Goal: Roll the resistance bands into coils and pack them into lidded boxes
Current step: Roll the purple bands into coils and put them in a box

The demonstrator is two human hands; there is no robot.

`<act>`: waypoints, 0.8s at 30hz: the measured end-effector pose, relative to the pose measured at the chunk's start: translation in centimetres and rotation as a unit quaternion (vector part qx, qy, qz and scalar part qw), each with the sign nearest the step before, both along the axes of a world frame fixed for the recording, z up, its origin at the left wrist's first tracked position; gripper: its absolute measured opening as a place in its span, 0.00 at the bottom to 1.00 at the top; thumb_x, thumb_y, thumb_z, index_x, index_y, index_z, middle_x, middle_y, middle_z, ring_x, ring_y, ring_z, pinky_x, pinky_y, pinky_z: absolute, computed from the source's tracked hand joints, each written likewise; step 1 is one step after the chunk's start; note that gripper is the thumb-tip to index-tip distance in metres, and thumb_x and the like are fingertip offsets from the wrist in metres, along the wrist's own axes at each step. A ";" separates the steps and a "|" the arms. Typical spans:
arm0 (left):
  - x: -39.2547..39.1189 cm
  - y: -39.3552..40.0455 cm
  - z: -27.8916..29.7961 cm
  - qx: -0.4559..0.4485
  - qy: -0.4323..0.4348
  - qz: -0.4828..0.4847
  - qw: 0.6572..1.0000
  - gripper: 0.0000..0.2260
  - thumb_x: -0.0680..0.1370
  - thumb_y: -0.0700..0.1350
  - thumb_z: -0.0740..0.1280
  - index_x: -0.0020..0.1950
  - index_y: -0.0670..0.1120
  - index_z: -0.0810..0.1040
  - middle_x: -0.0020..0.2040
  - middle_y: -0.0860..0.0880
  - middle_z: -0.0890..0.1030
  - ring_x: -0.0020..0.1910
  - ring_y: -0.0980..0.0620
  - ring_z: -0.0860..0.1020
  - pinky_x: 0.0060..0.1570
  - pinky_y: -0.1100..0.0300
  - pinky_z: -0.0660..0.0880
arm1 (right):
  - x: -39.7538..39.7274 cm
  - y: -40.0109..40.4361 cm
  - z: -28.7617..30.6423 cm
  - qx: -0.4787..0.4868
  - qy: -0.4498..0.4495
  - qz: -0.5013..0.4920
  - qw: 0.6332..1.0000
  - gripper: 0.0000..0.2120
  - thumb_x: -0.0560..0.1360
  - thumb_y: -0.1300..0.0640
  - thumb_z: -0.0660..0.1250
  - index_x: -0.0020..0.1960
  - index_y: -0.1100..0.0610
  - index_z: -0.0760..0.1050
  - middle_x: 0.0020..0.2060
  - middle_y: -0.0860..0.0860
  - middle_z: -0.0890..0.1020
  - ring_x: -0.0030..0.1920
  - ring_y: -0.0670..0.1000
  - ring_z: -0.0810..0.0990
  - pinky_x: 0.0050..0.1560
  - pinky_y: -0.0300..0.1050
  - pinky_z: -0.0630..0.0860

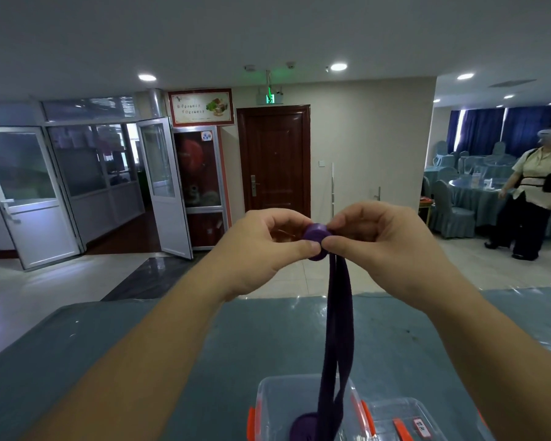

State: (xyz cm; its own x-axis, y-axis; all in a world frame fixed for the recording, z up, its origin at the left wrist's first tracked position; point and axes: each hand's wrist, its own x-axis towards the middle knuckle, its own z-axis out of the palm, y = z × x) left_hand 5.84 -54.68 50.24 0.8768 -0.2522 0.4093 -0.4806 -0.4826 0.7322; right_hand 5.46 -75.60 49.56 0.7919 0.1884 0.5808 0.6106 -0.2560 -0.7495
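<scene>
While raised above the table (140,345), purple resistance band (337,329) partly wound into small coil (315,241) at top, loose doubled tail hanging straight down into open clear box (268,396). Coil pinched from both sides: left hand (264,249) fingers curled, thumb against coil edge; right hand (382,246) fingers likewise grasping it. Second purple coil (304,423) lying inside box. Clear lid (404,418) with orange latches just beside box. Person (536,192) standing well apart, far right.
</scene>
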 end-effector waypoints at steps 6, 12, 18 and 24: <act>-0.1 -1.3 -1.4 -0.247 0.068 -0.072 0.964 0.10 0.79 0.38 0.72 0.60 0.44 0.84 0.55 0.44 0.87 0.57 0.46 0.86 0.63 0.51 0.81 | -0.1 0.4 -1.0 0.112 -0.014 0.031 0.993 0.13 0.74 0.63 0.77 0.51 0.46 0.86 0.46 0.46 0.90 0.50 0.48 0.89 0.56 0.46 0.84; 0.1 -0.9 -1.2 -0.141 0.062 -0.052 0.987 0.10 0.79 0.42 0.73 0.61 0.48 0.84 0.54 0.49 0.87 0.55 0.49 0.86 0.59 0.51 0.83 | -0.4 -0.6 -0.1 -0.021 0.007 0.033 0.999 0.13 0.75 0.62 0.76 0.53 0.45 0.86 0.46 0.42 0.89 0.49 0.44 0.88 0.56 0.40 0.84; 0.0 -1.1 -1.0 -0.230 0.074 -0.083 0.967 0.09 0.80 0.39 0.70 0.60 0.43 0.84 0.54 0.45 0.87 0.57 0.47 0.86 0.59 0.55 0.82 | 0.0 -0.4 -0.5 0.076 0.007 0.022 0.997 0.10 0.72 0.60 0.77 0.53 0.52 0.85 0.45 0.49 0.90 0.48 0.49 0.89 0.54 0.46 0.85; 0.1 -1.4 -1.4 -0.263 0.092 -0.090 0.956 0.09 0.80 0.38 0.70 0.60 0.42 0.84 0.54 0.43 0.87 0.56 0.45 0.86 0.57 0.55 0.83 | -0.1 -1.1 -0.1 0.061 0.021 0.046 0.997 0.11 0.73 0.64 0.76 0.52 0.53 0.86 0.45 0.48 0.90 0.48 0.48 0.89 0.56 0.43 0.84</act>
State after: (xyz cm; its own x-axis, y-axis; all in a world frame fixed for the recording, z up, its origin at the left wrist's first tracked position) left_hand 5.89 -56.11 48.86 0.9083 -0.2067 0.3638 -0.3606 0.0545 0.9311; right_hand 5.32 -76.72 49.48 0.7987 0.1903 0.5708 0.5947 -0.1055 -0.7970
